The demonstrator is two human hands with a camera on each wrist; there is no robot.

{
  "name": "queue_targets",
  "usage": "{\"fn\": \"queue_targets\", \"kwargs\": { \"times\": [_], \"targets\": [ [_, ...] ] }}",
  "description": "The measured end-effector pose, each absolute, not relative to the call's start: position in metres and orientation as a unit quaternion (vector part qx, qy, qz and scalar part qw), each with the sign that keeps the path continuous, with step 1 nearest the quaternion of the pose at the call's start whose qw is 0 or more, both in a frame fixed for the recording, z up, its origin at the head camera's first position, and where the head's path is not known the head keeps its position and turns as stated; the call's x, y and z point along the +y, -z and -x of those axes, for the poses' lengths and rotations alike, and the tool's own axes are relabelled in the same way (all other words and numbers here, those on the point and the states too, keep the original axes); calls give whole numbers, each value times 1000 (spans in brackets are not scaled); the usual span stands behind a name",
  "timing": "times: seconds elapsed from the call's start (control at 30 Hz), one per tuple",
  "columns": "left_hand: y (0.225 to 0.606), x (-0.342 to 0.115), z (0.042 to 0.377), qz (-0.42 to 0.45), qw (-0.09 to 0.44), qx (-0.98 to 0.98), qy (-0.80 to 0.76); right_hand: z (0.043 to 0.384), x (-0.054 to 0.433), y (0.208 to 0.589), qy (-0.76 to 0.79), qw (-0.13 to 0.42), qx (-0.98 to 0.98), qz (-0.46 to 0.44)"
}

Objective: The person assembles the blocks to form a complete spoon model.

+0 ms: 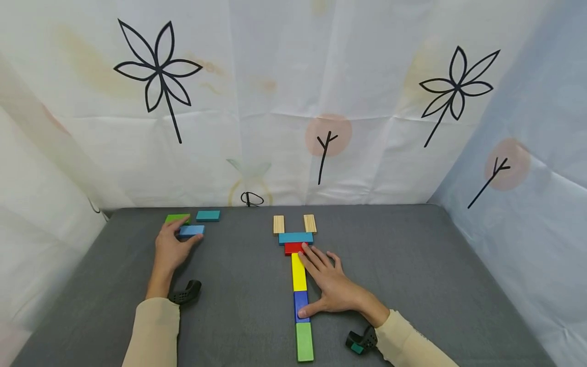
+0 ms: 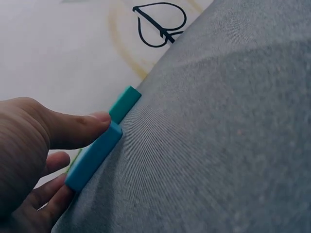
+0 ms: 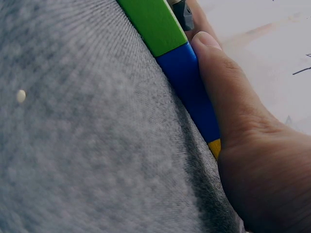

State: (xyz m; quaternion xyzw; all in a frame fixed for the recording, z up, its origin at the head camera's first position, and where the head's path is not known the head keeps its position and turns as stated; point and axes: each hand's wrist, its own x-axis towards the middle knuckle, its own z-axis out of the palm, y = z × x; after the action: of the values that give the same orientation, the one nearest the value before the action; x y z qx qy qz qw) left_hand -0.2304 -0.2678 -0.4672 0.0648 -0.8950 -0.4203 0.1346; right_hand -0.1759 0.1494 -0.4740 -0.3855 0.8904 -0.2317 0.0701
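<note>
At the far left, my left hand (image 1: 171, 250) pinches a light blue block (image 1: 191, 231) by its ends between thumb and fingers. A green block (image 1: 177, 218) lies behind those fingers, partly covered, and a teal block (image 1: 208, 216) is just beyond. With fingers spread, my right hand (image 1: 337, 285) rests on a column of blocks. Its thumb lies on the dark blue block (image 3: 187, 87), and its fingertips are at the red block (image 1: 293, 248) and the top of the yellow block (image 1: 298, 275). A light green block (image 1: 304, 342) forms the column's near end.
Across the column's far end lies a blue block (image 1: 295, 238), with two plain wooden blocks (image 1: 278, 225) standing out beyond it. The grey cloth-covered table (image 1: 238, 306) meets a white patterned curtain (image 1: 275, 76) at the back and sides.
</note>
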Motion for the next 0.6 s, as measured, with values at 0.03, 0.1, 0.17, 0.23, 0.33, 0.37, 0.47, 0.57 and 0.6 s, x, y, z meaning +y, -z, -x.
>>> {"fn": "queue_targets", "kwargs": {
  "times": [0.03,0.1,0.17,0.23,0.33,0.37,0.47,0.57,0.6],
  "targets": [
    [468,-268,231,-66,133,-895,420,176,149,474,231,70,891,386],
    [470,-268,231,-69,127,-896,420,176,150,474,229,71,891,385],
    [471,-269,231,-70,122,-897,419,176,149,474,229,70,891,385],
    [471,-270,230,-68,116,-900,415,176,149,474,230,69,891,386],
    [472,-272,230,-66,101,-906,406,176,149,475,231,68,891,386],
    [473,-273,230,-64,95,-908,403,176,149,475,230,68,891,386],
    [474,-275,230,-63,86,-914,391,176,149,475,231,70,890,386],
    [474,-275,231,-63,91,-917,384,176,150,475,234,72,889,387],
    [475,-275,231,-64,94,-917,383,176,150,474,234,73,889,387]
  ]
}}
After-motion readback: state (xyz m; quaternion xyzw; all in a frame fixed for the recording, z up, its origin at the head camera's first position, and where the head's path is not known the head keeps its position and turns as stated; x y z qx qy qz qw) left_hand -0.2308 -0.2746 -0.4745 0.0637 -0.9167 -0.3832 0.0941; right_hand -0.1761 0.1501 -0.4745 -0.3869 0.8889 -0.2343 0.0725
